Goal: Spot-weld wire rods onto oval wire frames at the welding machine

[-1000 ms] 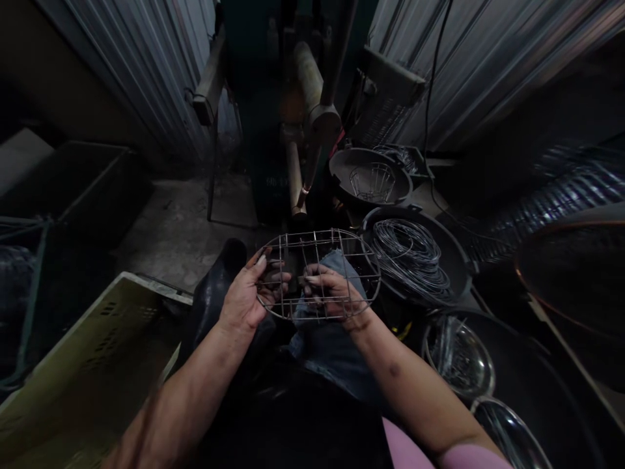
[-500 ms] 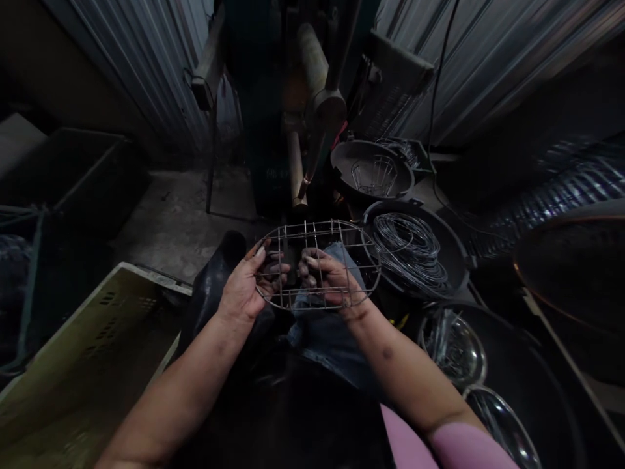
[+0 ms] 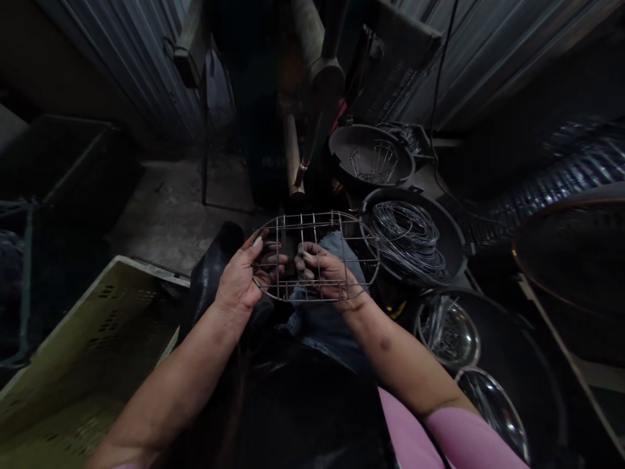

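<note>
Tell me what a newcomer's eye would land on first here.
Probably the rounded wire grid front and center, its left end in the left grip, with the right grip showing through its bars. Next, the silvery wire coil in a dark pan to its right, then the yellowish perforated crate at lower left.

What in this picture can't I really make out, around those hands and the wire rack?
All in the head view:
- Right hand: wires of the wire rack cross it and its fingertips are dark; whether they pinch anything is unclear.
- Machine lettering: too dim and small to read.
- Yellow crate: cut off by the left edge.
- Shiny bowl: its contents are too small and dim to identify.
</note>
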### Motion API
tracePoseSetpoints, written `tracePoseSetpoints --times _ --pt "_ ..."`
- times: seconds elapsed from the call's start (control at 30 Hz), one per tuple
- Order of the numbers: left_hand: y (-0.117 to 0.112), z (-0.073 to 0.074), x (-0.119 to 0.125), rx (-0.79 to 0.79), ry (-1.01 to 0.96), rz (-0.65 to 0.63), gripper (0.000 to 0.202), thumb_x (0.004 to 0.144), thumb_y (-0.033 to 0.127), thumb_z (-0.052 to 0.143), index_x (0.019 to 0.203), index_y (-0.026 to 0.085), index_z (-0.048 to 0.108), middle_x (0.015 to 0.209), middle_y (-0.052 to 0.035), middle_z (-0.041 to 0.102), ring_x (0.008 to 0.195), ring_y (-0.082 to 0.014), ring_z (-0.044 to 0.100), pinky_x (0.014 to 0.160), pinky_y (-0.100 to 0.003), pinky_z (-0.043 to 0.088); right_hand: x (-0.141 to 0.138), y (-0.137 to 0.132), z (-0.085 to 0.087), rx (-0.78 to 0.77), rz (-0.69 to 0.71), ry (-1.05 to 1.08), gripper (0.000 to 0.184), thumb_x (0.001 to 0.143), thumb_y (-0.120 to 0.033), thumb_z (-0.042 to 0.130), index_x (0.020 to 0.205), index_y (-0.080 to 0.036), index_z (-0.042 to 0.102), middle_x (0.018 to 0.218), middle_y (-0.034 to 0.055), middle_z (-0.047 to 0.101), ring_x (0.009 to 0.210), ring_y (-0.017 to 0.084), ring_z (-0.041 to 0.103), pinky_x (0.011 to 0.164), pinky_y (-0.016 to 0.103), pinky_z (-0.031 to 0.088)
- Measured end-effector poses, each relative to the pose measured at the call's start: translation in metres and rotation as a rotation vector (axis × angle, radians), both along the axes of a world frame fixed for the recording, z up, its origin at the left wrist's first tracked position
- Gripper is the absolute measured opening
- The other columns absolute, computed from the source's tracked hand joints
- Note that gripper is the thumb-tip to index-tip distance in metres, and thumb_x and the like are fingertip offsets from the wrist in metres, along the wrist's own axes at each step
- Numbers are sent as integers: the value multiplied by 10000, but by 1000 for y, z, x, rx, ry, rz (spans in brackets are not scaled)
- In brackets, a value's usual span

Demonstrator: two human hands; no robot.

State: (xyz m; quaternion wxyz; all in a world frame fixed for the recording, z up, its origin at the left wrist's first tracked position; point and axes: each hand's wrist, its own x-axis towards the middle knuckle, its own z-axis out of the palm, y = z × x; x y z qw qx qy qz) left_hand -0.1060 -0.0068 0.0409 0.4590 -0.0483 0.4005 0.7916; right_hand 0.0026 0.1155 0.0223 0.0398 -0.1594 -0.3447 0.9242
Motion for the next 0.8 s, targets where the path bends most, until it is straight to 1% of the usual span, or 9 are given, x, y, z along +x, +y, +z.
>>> tracePoseSetpoints --times 0.1,0.27,0.4,0.5,0.63,0.8 --pt "2 -1 -2 -5 15 -7 261 817 149 488 1067 154 564 737 -53 668 559 -172 653 473 -275 542 0 1 -3 -6 1 12 200 680 -213 643 824 -190 507 630 -41 550 438 45 411 410 168 353" --pt "8 -2 -5 -5 29 -12 283 817 156 488 1092 156 552 731 -49 669 564 -171 654 476 -270 542 -2 6 -7 -4 -10 8 179 692 -210 635 821 -188 513 637 -38 547 446 43 403 422 167 356" --pt "13 -2 -8 -13 41 -7 249 806 156 502 1047 160 568 724 -37 667 553 -170 651 460 -267 537 -5 10 -9 -26 -9 11 180 697 -208 636 827 -186 513 644 -35 554 448 45 406 423 167 352" --pt "15 0 -9 -17 66 5 245 793 151 523 1033 170 572 734 -31 668 545 -167 647 455 -270 535 -6 11 -8 -34 -14 19 194 687 -209 650 822 -184 513 631 -35 558 440 45 407 425 170 350" --pt "16 6 -11 -36 86 23 288 771 156 560 1058 173 561 736 -32 669 525 -165 642 446 -272 531 -9 12 -6 -43 -29 2 211 681 -220 668 818 -187 511 629 -33 562 445 49 419 429 172 348" --pt "22 11 -19 -26 100 26 335 758 173 582 1091 186 552 747 -41 673 539 -171 650 452 -268 533 -16 20 -3 -31 -32 20 219 670 -226 689 808 -184 525 619 -23 576 437 54 428 424 177 338"
